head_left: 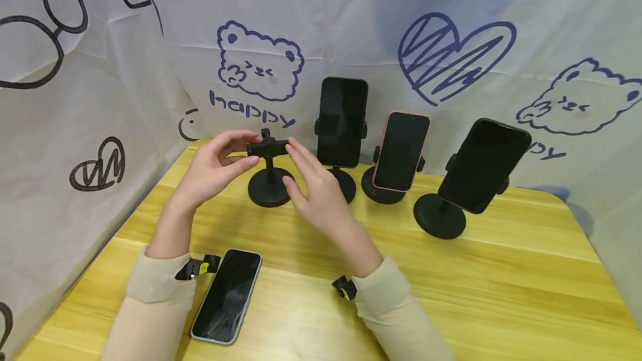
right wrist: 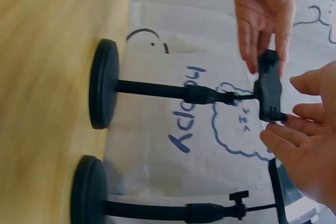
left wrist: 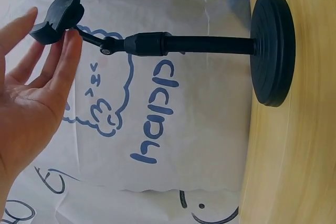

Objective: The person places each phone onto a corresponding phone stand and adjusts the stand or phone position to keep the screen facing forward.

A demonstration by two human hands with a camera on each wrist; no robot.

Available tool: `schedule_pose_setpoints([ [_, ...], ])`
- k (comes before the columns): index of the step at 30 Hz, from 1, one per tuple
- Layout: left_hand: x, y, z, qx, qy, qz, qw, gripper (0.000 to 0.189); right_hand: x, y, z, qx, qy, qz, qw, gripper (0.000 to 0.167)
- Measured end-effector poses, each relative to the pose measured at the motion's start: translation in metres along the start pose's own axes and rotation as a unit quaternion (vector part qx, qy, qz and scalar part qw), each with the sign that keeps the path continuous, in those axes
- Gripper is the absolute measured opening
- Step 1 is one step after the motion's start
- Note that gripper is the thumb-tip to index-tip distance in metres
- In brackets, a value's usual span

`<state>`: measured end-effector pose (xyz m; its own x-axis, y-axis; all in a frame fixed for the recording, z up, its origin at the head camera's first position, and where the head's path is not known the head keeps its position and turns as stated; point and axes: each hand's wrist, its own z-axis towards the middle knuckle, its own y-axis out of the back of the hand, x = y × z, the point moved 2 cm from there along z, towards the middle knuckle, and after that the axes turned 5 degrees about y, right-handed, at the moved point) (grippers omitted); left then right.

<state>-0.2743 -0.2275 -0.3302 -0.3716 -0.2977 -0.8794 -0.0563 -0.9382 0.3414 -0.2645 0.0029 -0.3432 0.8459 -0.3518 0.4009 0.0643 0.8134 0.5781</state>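
Observation:
A black phone stand (head_left: 269, 185) with no phone in it stands at the back left of the table, its clamp (right wrist: 270, 87) at the top of a thin pole. My left hand (head_left: 208, 169) holds the left end of that clamp between thumb and fingers. In the left wrist view the fingers (left wrist: 65, 64) lie against its back. From the other side, my right hand (head_left: 321, 194) touches the clamp's right end with nearly straight fingertips, its thumb apart. The stand's round base (left wrist: 273, 49) sits flat on the table.
Right of it, three similar stands carry a black phone (head_left: 343, 121), a pink-edged phone (head_left: 402, 151) and a tilted black phone (head_left: 485, 165). Another phone (head_left: 228, 297) lies face up on the wooden table (head_left: 501, 294) by my left forearm. A drawn-on white cloth (head_left: 351, 15) hangs behind.

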Motion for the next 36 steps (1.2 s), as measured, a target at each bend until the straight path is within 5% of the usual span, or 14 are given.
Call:
schedule_pose_setpoints([
  [12,0.0012,0.0015,-0.0004,-0.054,-0.004,0.057,0.9969,0.029,-0.0007,-0.0059,-0.0024,0.004,-0.006,0.009,0.9999,0.056],
  [23,-0.003,-0.002,-0.0008,-0.104,0.016,0.056,0.9929,0.028,-0.0046,-0.0062,-0.0019,-0.007,-0.009,0.03,0.9995,0.052],
  [36,-0.0057,0.0005,-0.0027,-0.074,0.028,0.048,0.9957,0.031,0.0023,-0.0039,-0.0048,-0.015,0.005,0.02,0.9997,0.047],
])
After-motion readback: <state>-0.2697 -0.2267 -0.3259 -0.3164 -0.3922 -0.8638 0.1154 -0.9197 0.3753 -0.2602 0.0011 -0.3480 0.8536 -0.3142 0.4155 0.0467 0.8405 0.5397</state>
